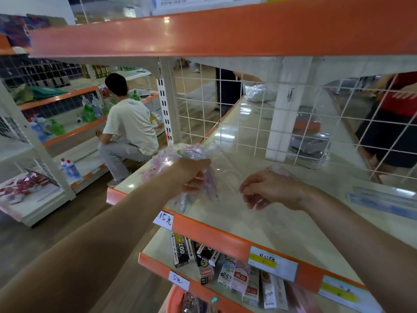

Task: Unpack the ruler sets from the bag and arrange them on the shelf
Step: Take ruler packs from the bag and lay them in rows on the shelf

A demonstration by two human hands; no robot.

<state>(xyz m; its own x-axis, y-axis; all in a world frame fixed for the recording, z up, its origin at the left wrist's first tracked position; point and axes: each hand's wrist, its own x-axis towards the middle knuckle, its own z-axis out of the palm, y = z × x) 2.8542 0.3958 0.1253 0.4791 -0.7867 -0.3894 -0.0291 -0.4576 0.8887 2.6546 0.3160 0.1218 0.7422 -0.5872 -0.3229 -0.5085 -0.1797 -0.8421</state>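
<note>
Lying across the cream shelf (pixel 259 229), a clear plastic bag (pixel 228 170) is held between two hands that are set apart. The left hand (pixel 191 177) is curled round a slim ruler set (pixel 212 190) at the bag's near-left part; whether that set is wholly out of the film cannot be told. The right hand (pixel 270 190) appears to be pinched on the loose film at the bag's right side. More pink-printed ruler sets (pixel 167 159) are heaped just behind the left hand, at the shelf's left end, and blue packets (pixel 383 202) lie well apart on the right.

The sets are judged to be light, flat and fairly stiff, yet wrapped in slick film. A grip across the narrow width near the middle is therefore likely to be safest, since a hold at one tip could let a set pivot or slide. The bag is soft and limp, and is best kept by its mouth edge while each set is drawn out.
</note>
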